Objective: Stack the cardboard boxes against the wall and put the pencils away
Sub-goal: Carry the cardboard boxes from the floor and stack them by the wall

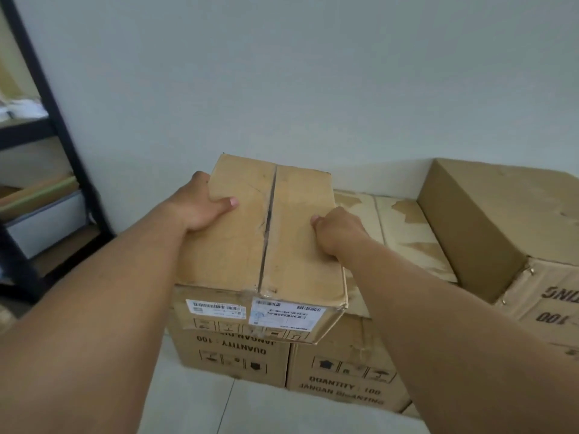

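Observation:
A tan cardboard box (250,245) with white barcode labels on its near face lies slightly skewed on top of a lower box (232,355) printed "QUANTITY : 100". My left hand (200,208) grips its left top edge, thumb on the lid and fingers down the side. On the right half of the lid my right hand (336,233) holds the right edge with fingers curled over it. A second low box (404,233) with a torn top stands to the right, and a taller box (488,220) rests on another at far right. No pencils are in view.
A plain pale wall (313,73) rises just behind the boxes. A black metal shelf rack (47,126) with papers and a grey bin stands at left. Pale floor tiles (203,402) lie in front of the stack.

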